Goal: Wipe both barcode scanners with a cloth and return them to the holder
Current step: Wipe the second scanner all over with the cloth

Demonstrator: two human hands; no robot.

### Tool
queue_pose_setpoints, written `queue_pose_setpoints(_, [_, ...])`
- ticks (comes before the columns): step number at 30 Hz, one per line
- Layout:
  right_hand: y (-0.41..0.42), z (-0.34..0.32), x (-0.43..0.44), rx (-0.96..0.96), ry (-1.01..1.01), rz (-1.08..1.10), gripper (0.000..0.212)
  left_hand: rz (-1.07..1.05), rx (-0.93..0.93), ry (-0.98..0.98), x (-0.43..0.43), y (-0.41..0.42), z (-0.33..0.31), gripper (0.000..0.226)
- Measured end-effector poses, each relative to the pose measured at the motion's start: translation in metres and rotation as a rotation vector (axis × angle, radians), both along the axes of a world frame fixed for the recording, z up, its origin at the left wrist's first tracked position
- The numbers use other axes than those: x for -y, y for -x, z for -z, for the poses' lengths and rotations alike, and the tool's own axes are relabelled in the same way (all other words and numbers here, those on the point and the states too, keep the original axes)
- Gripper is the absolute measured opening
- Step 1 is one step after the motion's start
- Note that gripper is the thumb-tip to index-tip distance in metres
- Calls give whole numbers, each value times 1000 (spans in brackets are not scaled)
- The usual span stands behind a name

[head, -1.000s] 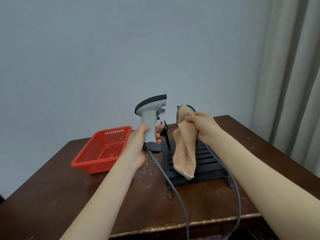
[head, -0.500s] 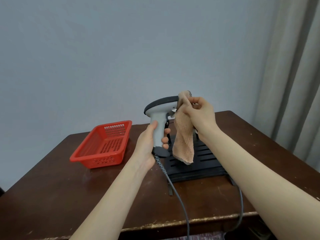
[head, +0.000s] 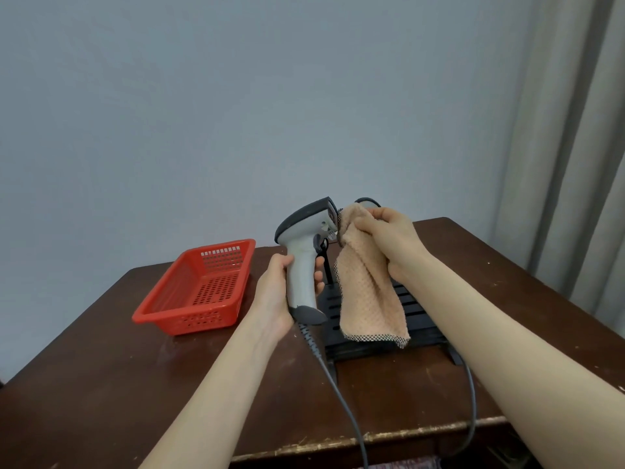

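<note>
My left hand point(head: 280, 292) grips the handle of a grey barcode scanner point(head: 304, 252), held upright above the table with its dark head pointing right. My right hand point(head: 389, 238) holds a peach cloth point(head: 368, 292) bunched against the scanner's front face; the rest of the cloth hangs down. Behind the cloth stands the black slatted holder point(head: 416, 309). The top of a second scanner point(head: 367, 202) peeks out just behind my right hand, mostly hidden. Two grey cables point(head: 341, 394) run off the table's front edge.
An empty red plastic basket point(head: 199, 292) sits on the dark wooden table point(head: 101, 384) to the left of the holder. A grey curtain point(head: 575, 164) hangs at the right, and a plain wall stands behind the table.
The scanner and cloth came together: my right hand brought the cloth up against the scanner's front face, and it stays pressed there now.
</note>
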State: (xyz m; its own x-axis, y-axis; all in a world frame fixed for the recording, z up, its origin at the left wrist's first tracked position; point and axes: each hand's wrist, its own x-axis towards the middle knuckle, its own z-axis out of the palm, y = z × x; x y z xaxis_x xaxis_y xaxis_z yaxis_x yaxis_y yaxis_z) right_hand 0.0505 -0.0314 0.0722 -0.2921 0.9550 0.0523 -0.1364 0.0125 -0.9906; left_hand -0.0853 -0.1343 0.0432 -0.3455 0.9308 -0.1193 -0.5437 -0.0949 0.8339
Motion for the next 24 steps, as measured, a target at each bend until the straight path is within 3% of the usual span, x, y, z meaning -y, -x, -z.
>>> queue_pose_setpoints(3, [0,1,2,-1,-41,-48,31,34,14,9,0,2,5,35])
queue_pose_setpoints(8, [0,4,10,114,-317,89,22,-25,-52,99,-4,-2,15,44])
queue_pose_setpoints(14, [0,-1,20,291,-580,189,26,-44,-40,58,-3,-3,24,53])
queue_pose_setpoints(21, [5,8,31,403,-816,227,26,15,-15,55,-3,-6,28,54])
queue_pose_setpoints(24, [7,8,32,413,-812,239,29,27,-18,45,-5,-7,30,55])
